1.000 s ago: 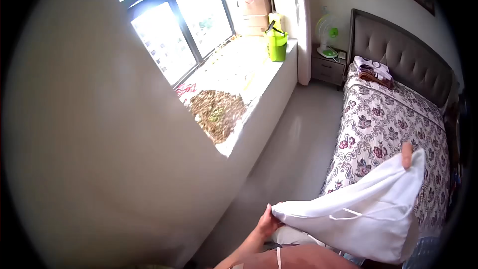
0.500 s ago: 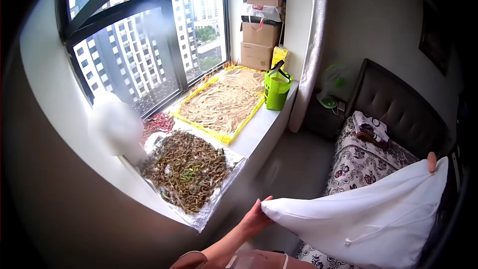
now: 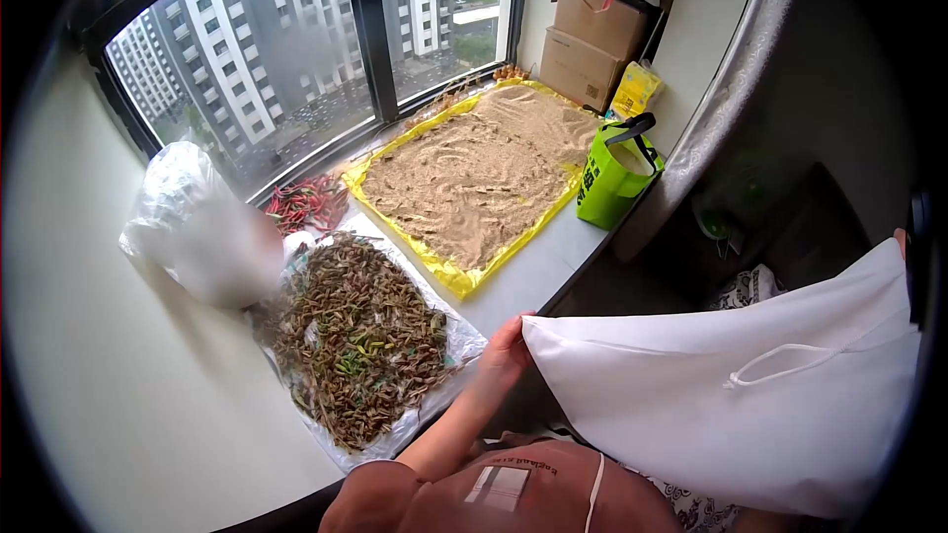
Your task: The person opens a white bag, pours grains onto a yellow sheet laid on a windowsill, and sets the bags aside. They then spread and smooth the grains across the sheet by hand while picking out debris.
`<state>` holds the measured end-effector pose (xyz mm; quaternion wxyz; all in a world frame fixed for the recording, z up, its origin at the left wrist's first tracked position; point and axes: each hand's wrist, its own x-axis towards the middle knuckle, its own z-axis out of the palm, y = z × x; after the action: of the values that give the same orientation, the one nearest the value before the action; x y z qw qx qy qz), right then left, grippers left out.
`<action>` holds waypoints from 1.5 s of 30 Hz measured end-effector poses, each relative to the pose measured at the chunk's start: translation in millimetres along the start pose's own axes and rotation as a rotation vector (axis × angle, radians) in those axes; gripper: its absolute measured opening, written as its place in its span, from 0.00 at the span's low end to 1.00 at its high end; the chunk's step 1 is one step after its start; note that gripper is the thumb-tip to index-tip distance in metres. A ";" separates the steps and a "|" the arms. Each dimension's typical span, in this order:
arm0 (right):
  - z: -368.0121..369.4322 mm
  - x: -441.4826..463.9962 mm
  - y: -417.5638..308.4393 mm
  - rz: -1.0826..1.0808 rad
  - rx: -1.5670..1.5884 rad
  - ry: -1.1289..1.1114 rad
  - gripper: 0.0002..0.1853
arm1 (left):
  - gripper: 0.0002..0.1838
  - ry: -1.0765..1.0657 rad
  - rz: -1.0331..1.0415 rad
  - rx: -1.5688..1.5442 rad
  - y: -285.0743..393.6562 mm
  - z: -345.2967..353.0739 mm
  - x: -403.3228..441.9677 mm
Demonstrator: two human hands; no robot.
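My left hand point(image 3: 511, 342) pinches the upper left corner of a white cloth point(image 3: 711, 395), which looks like a drawstring bag. A thin white cord point(image 3: 780, 360) hangs in a loop on its face. The cloth is stretched wide across the right side of the view. At the far upper right corner only a bit of my right hand point(image 3: 900, 243) shows, gripping the cloth's edge; the rest is hidden behind it or in the dark rim.
Brown dried pods point(image 3: 360, 336) lie on a silvery sheet on the window ledge. Beyond are a yellow-edged sheet covered with tan grains point(image 3: 484, 173), red chillies point(image 3: 306, 205), a green bag point(image 3: 617, 173), cardboard boxes point(image 3: 583, 64) and a clear plastic bundle point(image 3: 178, 197).
My view has turned and moved closer to the window ledge. The white cloth, held in both hands, has come with me, and its left corner is higher in view.
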<state>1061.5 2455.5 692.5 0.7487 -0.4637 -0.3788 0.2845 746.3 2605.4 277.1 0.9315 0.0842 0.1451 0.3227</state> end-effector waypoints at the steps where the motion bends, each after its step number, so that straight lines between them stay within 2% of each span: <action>1: 0.1 28.2 14.6 0.018 0.020 -0.055 0.04 | 0.16 0.054 0.089 0.060 15.8 16.6 0.1; 2: -1.8 56.4 28.4 0.042 0.049 -0.119 0.04 | 0.16 0.111 0.185 0.117 29.2 32.7 -3.9; 4: -0.1 112.7 53.1 0.089 0.102 -0.248 0.04 | 0.13 0.162 0.459 0.207 54.2 22.2 16.8; 6: -4.1 162.2 73.5 0.145 0.163 -0.370 0.05 | 0.11 0.290 0.665 0.162 80.8 35.6 18.0; 10: 7.2 224.2 118.0 0.281 0.280 -0.626 0.05 | 0.12 0.434 1.141 0.326 135.9 72.7 3.3; 12: 20.7 252.1 139.8 0.350 0.333 -0.739 0.06 | 0.12 0.424 1.283 0.537 157.5 109.6 -7.7; 14: 44.5 273.8 163.1 0.359 0.340 -0.830 0.07 | 0.12 0.515 1.401 0.843 186.1 132.8 -8.1; 16: 69.4 281.1 188.1 0.202 0.243 -0.787 0.07 | 0.14 0.608 1.418 0.703 219.8 150.8 1.3; 18: 90.4 314.9 235.1 0.417 0.130 -0.638 0.08 | 0.12 0.676 1.521 0.808 255.3 154.3 13.5; 19: 99.7 327.9 263.6 0.355 0.137 -0.706 0.06 | 0.11 0.707 1.564 0.859 270.3 151.7 21.5; 21: 118.2 361.7 305.9 0.501 0.149 -0.727 0.04 | 0.10 0.730 1.650 0.850 296.9 149.2 29.6; 23: 135.7 387.5 353.3 0.596 0.127 -0.752 0.05 | 0.10 0.733 1.698 0.902 313.9 152.8 33.0; 26: 143.0 421.0 439.8 0.737 0.080 -0.768 0.09 | 0.10 0.775 1.639 0.877 343.0 138.8 45.2; 28: 143.2 422.8 495.3 0.825 0.154 -0.685 0.09 | 0.09 0.635 1.716 0.746 354.5 134.9 61.4; 30: 142.7 429.5 536.6 0.802 0.040 -0.779 0.08 | 0.11 0.709 1.760 0.734 364.3 124.9 67.8; 32: 158.3 412.7 549.0 0.940 0.030 -0.597 0.08 | 0.12 0.772 1.778 0.673 341.7 142.5 76.9; 33: 144.2 433.5 626.7 0.995 0.094 -0.765 0.09 | 0.13 0.744 1.750 0.688 327.3 146.4 76.6; 35: 151.9 431.5 672.5 1.051 0.050 -0.743 0.10 | 0.13 0.743 1.730 0.695 308.2 142.3 83.5; 39: 189.1 414.1 675.9 1.174 -0.226 -0.610 0.10 | 0.14 0.852 1.789 0.745 291.9 136.0 104.6; 43: 204.4 417.1 682.3 0.727 -0.630 -0.494 0.10 | 0.12 0.989 1.791 0.776 285.4 123.7 113.2; 45: 197.0 427.9 670.5 0.391 -0.844 -0.475 0.12 | 0.11 1.076 1.716 0.780 277.9 106.6 108.1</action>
<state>1083.4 3156.0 267.9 0.3226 -0.7100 -0.5262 0.3389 701.7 2882.3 424.0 0.1189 0.2953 0.5196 0.7929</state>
